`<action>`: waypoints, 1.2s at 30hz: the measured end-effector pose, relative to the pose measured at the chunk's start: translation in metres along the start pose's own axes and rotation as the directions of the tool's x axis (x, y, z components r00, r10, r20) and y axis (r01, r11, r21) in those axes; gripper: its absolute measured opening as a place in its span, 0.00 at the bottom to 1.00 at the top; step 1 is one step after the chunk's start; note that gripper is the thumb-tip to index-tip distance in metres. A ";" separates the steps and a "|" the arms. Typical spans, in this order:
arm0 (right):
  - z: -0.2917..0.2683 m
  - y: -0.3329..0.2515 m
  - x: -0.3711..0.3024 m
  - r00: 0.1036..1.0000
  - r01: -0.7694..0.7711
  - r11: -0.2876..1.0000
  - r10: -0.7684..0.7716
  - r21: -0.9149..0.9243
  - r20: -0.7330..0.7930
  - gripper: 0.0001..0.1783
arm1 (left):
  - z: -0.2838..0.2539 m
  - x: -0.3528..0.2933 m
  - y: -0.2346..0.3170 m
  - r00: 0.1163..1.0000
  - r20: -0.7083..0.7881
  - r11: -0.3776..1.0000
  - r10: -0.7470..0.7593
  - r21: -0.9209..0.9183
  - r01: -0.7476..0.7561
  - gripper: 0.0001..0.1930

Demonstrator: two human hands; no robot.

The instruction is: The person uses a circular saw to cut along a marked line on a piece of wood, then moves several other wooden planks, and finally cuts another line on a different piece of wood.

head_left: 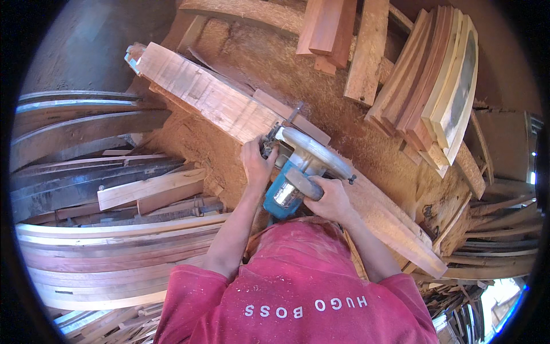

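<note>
A teal circular saw [285, 192] with a silver blade guard rests on a long, pale wooden beam [212, 97] that runs from upper left to lower right. My right hand [333, 199] is wrapped round the saw's grey rear handle. At the front of the saw, my left hand [258, 163] is closed on its base, next to a dark metal fitting; parts of its fingers are hidden. The blade itself cannot be seen under the guard. A thinner strip of wood [292, 114] lies along the far side of the beam.
Sawdust [372, 152] covers the ground around the beam. Stacked curved boards [427, 86] stand at the upper right, beside reddish timbers [329, 28]. Piles of long planks [114, 258] lie at the left, close to my left arm. More timber [498, 235] is stacked on the right.
</note>
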State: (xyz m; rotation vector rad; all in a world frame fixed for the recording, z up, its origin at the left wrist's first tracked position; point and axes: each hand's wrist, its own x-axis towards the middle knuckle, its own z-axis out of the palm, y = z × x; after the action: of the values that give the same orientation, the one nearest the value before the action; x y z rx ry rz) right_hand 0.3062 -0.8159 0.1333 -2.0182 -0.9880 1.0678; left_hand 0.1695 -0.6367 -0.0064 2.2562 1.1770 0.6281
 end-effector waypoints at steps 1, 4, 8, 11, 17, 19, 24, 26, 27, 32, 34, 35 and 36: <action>0.002 0.000 0.001 1.000 0.027 0.999 -0.027 0.024 -0.001 0.26 | 0.003 0.001 -0.006 1.000 0.000 1.000 -0.015 0.016 0.015 0.23; 0.007 0.004 0.001 0.999 0.046 0.998 -0.046 0.048 0.010 0.25 | 0.001 0.004 -0.013 0.999 0.019 0.999 0.035 0.038 -0.036 0.20; 0.007 0.004 0.003 0.997 0.058 0.998 -0.060 0.040 0.045 0.24 | -0.004 0.008 -0.015 0.997 0.027 0.996 0.077 0.053 -0.078 0.19; 0.005 0.002 0.005 0.997 0.062 0.993 -0.067 0.099 0.049 0.24 | -0.006 0.009 -0.018 0.994 0.079 0.993 0.075 0.087 -0.082 0.17; 0.002 -0.002 0.006 0.996 0.042 0.999 -0.044 0.022 0.083 0.24 | -0.007 0.008 -0.019 0.993 0.066 0.992 0.099 0.069 -0.103 0.16; 0.002 -0.002 0.006 0.995 0.019 0.999 -0.022 0.030 0.102 0.24 | -0.009 0.009 -0.018 0.992 0.093 0.995 0.082 0.056 -0.088 0.17; 0.000 -0.005 0.008 0.990 0.001 1.000 -0.004 0.022 0.137 0.24 | -0.013 0.012 -0.016 0.993 0.104 0.997 0.049 0.049 -0.054 0.15; 0.000 -0.006 0.008 0.990 0.000 1.000 -0.005 0.030 0.140 0.24 | -0.014 0.013 -0.015 0.994 0.074 0.995 0.085 0.048 -0.089 0.13; 0.001 -0.005 0.008 0.990 -0.001 1.000 -0.003 0.030 0.141 0.24 | -0.015 0.014 -0.013 0.994 0.091 0.997 0.065 0.043 -0.070 0.14; 0.003 -0.005 0.009 0.993 0.039 0.999 -0.042 0.028 0.114 0.24 | -0.019 0.016 -0.011 0.992 0.119 0.998 0.040 0.036 -0.044 0.16; 0.002 -0.007 0.011 0.992 0.047 0.999 -0.049 0.026 0.117 0.24 | -0.020 0.016 -0.016 0.987 0.163 1.000 0.000 0.024 -0.004 0.17; 0.002 -0.008 0.012 0.991 0.054 0.998 -0.057 0.024 0.121 0.24 | -0.019 0.017 -0.016 0.986 0.165 1.000 0.000 0.022 -0.004 0.17; 0.002 -0.008 0.012 0.991 0.051 0.998 -0.054 0.024 0.120 0.24 | -0.019 0.017 -0.017 0.986 0.166 1.000 0.003 0.025 -0.007 0.17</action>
State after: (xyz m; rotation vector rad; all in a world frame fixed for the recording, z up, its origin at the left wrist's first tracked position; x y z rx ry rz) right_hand 0.3066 -0.8012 0.1340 -1.9192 -1.0815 1.1784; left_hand 0.1568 -0.6096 0.0005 2.2842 1.1039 0.4195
